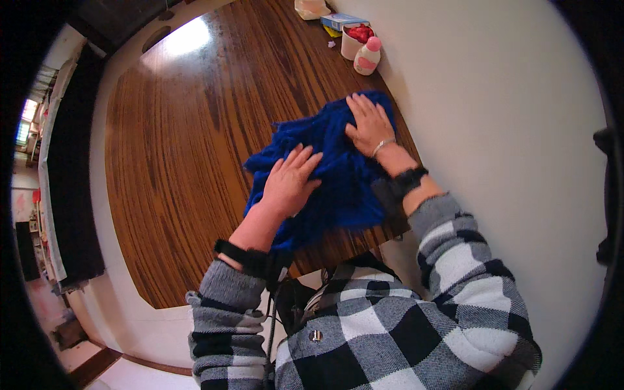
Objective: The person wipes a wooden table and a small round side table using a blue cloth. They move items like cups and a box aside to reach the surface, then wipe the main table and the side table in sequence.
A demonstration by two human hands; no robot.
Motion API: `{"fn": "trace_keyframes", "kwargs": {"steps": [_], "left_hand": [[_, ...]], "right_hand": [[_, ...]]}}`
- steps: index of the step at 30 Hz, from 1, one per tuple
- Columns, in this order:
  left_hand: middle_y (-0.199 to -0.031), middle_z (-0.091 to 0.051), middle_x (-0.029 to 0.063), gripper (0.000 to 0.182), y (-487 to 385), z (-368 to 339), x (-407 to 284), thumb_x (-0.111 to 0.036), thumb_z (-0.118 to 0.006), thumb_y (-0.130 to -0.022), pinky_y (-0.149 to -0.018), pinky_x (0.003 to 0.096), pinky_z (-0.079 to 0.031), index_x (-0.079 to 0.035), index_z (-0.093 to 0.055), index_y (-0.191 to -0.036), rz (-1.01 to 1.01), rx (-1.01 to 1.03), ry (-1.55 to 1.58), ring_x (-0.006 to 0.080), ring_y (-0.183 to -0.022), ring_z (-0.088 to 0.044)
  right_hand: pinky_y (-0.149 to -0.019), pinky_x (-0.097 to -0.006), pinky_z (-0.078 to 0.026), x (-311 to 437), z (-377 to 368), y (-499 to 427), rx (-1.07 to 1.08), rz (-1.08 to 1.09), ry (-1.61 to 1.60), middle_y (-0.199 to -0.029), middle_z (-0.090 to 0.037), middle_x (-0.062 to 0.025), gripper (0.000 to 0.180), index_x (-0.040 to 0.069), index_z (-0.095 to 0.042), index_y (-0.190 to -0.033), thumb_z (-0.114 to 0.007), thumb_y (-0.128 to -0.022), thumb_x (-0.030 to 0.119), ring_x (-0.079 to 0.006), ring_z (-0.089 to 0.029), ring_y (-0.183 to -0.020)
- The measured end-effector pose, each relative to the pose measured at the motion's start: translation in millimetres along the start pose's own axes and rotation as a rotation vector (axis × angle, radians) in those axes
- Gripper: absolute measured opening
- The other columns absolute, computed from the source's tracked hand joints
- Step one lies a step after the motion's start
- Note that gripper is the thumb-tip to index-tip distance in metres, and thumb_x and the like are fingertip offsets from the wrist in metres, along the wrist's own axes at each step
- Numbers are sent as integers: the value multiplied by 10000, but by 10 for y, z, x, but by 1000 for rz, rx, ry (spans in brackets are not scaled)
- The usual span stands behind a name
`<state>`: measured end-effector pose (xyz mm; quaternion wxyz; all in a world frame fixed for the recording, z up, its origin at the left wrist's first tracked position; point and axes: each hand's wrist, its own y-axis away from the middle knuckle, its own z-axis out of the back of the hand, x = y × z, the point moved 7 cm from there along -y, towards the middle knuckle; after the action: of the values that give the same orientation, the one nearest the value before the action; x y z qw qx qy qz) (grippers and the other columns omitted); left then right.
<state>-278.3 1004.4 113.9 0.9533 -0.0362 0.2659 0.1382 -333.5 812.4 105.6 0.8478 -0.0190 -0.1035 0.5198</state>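
Note:
A rumpled dark blue cloth [336, 146] lies spread over the near right part of a wood-grain table [195, 161]. Its weave looks fuzzy, and folds run across it. My left hand [292, 183] rests flat on the cloth's left side with the fingers spread. Farther up, near the wall, my right hand [369, 124] presses palm down on the cloth's upper right part, fingers apart. Neither hand grips anything. The cloth's lower edge is blurred close to the table's front edge.
Along the wall [487, 122] stand a white bottle with a pink cap [367, 58], a white cup holding something red [350, 46], a blue box [341, 21] and a pale packet [312, 9]. A black strap circles each of my wrists.

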Motion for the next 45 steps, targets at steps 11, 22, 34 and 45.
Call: {"fn": "trace_keyframes", "kwargs": {"steps": [11,22,34,45], "left_hand": [[-1413,-409,99,426,370,-446,-603,-84,-593,-828,-1072,469,-284,-136,-511,-1242,-162,59,-64,293,-1344,-323],[-1299,-503,87,439,1808,316,-448,-44,-693,-688,-952,419,-409,-126,-586,-1106,119,-224,27,295,-1209,-471],[-1331,-472,181,483,2287,439,449,16,-571,-700,-979,439,-395,-29,-559,-1180,498,-510,-188,387,-1237,-421],[-1414,-391,96,580,697,10,-795,-274,-668,-801,-1062,472,-279,-167,-453,-1328,-26,-74,-77,295,-1355,-289]], "right_hand": [[-1109,-510,-140,-162,124,1498,18,-514,92,-1489,-208,-227,698,52,-264,-1425,-500,-859,385,-368,-207,-1373],[-1065,-625,-61,1525,457,1429,151,74,-2,-1494,-185,-233,1040,54,-270,-1434,-570,-691,719,-386,-103,-1400],[-1094,-476,-209,2761,42,1164,105,507,-353,-1423,-393,-115,572,124,-461,-1327,-560,-772,221,-269,-324,-1337],[-1097,-560,-57,436,519,1603,93,-447,-129,-1506,-104,-234,771,76,-230,-1437,-488,-870,530,-387,-85,-1394]]}}
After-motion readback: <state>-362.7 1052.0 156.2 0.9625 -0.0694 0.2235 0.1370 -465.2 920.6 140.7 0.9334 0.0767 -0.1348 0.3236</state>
